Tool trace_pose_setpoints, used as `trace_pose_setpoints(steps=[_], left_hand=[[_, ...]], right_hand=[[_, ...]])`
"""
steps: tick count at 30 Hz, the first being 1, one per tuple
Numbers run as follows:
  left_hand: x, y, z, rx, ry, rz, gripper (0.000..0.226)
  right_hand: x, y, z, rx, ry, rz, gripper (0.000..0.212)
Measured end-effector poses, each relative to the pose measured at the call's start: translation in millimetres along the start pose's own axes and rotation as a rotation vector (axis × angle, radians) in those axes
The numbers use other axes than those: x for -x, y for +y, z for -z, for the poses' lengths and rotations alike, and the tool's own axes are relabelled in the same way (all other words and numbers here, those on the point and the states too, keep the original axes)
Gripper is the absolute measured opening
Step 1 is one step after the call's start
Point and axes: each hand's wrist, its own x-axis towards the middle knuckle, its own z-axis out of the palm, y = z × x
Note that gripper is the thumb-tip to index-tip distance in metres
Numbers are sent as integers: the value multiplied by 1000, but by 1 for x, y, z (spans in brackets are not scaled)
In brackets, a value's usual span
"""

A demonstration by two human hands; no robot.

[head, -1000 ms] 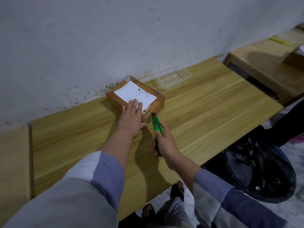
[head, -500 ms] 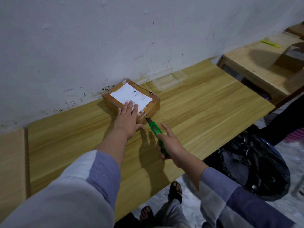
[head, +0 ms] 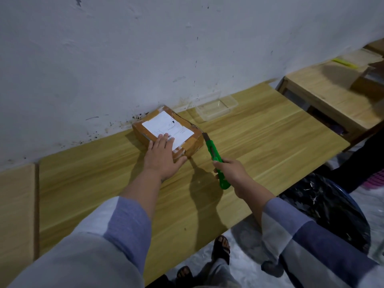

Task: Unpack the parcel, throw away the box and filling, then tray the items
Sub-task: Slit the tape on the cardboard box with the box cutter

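Observation:
A taped brown cardboard parcel [head: 187, 129] with a white label lies on the wooden table [head: 259, 146] close to the wall. My left hand [head: 161, 156] lies flat on the parcel's near corner, fingers spread over the label. My right hand [head: 231, 173] grips a green box cutter [head: 216, 156]. Its blade tip touches the parcel's right edge at the top corner. A clear plastic tray [head: 216, 107] stands empty just right of the parcel by the wall.
A bin lined with a black bag [head: 324, 208] stands on the floor at the right, below the table edge. A second wooden table [head: 332, 96] with a yellow item sits at the far right. My sandalled feet show under the table's near edge.
My right hand has slid the cutter from the parcel's near corner to the right and along its right edge, toward the wall. My left hand stays pressed on the parcel.

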Motion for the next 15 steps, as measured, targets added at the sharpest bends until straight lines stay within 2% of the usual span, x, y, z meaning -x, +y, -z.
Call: trace_pose_setpoints(steps=[3,6,12,15], left_hand=[[-5,7,-1,0,46,16,81],[-16,13,0,2,8,26,82],[-35,19,-1,-45,-54,30,86],[-37,16,-9,-81,-33,22,85]], right_hand=[[-10,-2,2,16,-6,-48,30],[-21,-4,7,15,20,-87,33],[-51,-9,16,106,20,-69,28],[-68,-14,17,190,0,-63,31]])
